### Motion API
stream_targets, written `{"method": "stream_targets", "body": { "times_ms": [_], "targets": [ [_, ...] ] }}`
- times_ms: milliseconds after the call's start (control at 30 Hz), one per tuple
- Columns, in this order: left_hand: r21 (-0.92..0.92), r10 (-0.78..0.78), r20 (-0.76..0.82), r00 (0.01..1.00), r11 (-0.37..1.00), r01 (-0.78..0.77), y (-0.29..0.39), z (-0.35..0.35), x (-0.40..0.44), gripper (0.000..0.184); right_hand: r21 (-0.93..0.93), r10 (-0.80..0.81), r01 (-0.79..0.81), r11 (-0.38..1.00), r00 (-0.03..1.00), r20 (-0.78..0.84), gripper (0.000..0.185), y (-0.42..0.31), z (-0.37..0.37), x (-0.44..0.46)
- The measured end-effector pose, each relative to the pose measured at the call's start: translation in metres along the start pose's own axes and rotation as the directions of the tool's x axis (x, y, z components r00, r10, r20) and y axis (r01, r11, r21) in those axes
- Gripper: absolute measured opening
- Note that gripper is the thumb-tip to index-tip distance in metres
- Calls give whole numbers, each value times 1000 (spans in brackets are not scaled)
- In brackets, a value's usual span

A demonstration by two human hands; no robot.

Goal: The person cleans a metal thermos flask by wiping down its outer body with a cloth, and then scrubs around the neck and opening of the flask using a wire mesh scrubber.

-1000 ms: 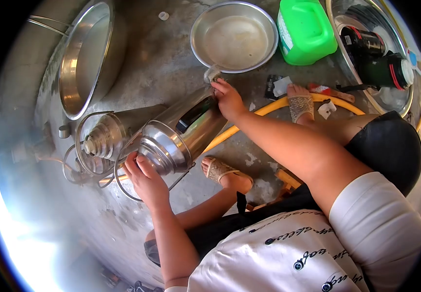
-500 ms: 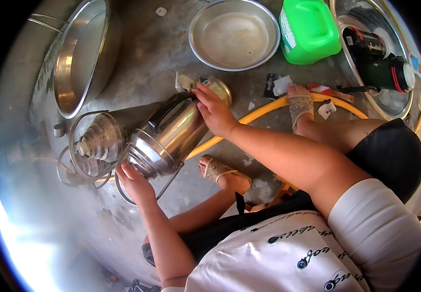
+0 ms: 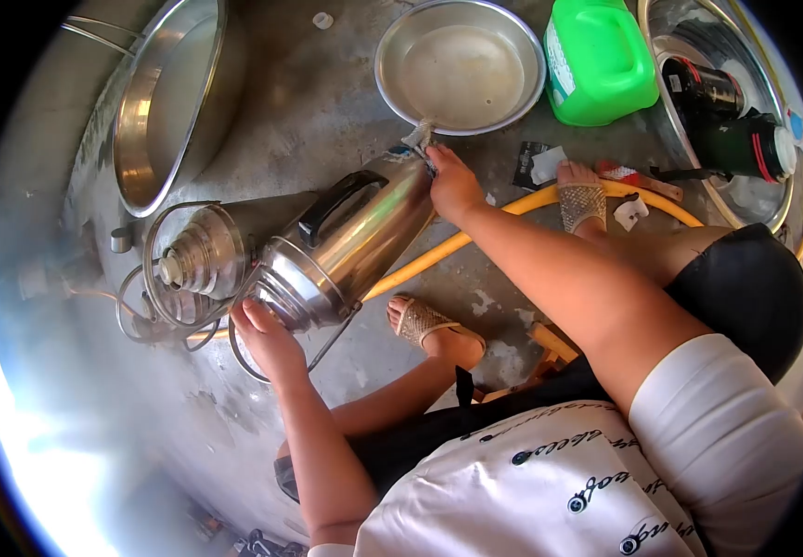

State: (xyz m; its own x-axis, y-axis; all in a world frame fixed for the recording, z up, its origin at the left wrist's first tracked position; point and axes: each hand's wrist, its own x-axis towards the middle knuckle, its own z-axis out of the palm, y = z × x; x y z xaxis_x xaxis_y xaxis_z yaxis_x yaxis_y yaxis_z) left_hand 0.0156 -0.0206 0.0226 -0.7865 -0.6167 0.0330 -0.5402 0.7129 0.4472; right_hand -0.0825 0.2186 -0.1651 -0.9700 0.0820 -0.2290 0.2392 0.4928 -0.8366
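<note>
A shiny steel thermos flask [image 3: 364,232] with a black side handle lies tilted in front of me, its stepped neck toward the lower left. My left hand [image 3: 271,345] grips it at the neck end, by the wire bail. At the base end my right hand [image 3: 457,186] is closed around a crumpled, greyish cloth [image 3: 419,136], pressed to the flask; part of the cloth is hidden by the fingers. A second steel flask [image 3: 205,252] with a pale stopper stands just left of the held one.
A large steel basin [image 3: 172,111] is at the upper left, and a round metal basin [image 3: 462,74] at the top. Beside it are a green jug [image 3: 601,65] and a tub [image 3: 754,200] with black bottles. A yellow hose [image 3: 513,206] curves across the floor near my feet.
The held flask has turned in my hands, its black handle shifting toward the upper left. My right hand with the cloth moved left along the flask, then back right to the base end.
</note>
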Motion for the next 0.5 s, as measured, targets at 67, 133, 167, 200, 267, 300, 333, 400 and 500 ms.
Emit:
{"method": "stream_targets", "body": {
  "times_ms": [67, 133, 167, 200, 267, 300, 333, 400, 500],
  "targets": [
    [-30, -45, 48, 998, 998, 46, 6, -4, -3, 49, 32, 47, -45, 998, 998, -44, 52, -5, 11, -9],
    [-64, -92, 85, 992, 993, 97, 5, 0, -1, 50, 146, -178, 183, 972, 983, -46, 54, -29, 16, -37],
    [-79, -75, 71, 995, 994, 80, -1, 2, 2, 50, 224, -304, 301, 927, 952, -18, 56, -39, 18, -49],
    [-85, -58, 57, 997, 994, 63, -8, 1, 4, 50, 227, -315, 315, 922, 948, -37, 58, -45, 23, -57],
    [-78, -53, 47, 997, 995, 57, -13, 2, 6, 49, 172, -318, 313, 934, 948, -2, 57, -35, 14, -47],
    [-72, -68, 40, 997, 995, 71, -8, 1, 3, 49, 76, -182, 183, 980, 983, -19, 56, -20, 16, -36],
    [-67, -84, 34, 996, 994, 86, -5, 0, 2, 48, 5, -67, 68, 998, 995, -75, 54, -11, 11, -20],
    [-42, -58, 27, 998, 997, 59, 0, -3, 0, 48, 45, 107, -111, 993, 991, 77, 55, -5, 0, -7],
    [-110, -55, 67, 996, 992, 62, -3, 1, 0, 48, 185, -292, 291, 939, 956, -21, 56, -42, 17, -49]
  ]
}}
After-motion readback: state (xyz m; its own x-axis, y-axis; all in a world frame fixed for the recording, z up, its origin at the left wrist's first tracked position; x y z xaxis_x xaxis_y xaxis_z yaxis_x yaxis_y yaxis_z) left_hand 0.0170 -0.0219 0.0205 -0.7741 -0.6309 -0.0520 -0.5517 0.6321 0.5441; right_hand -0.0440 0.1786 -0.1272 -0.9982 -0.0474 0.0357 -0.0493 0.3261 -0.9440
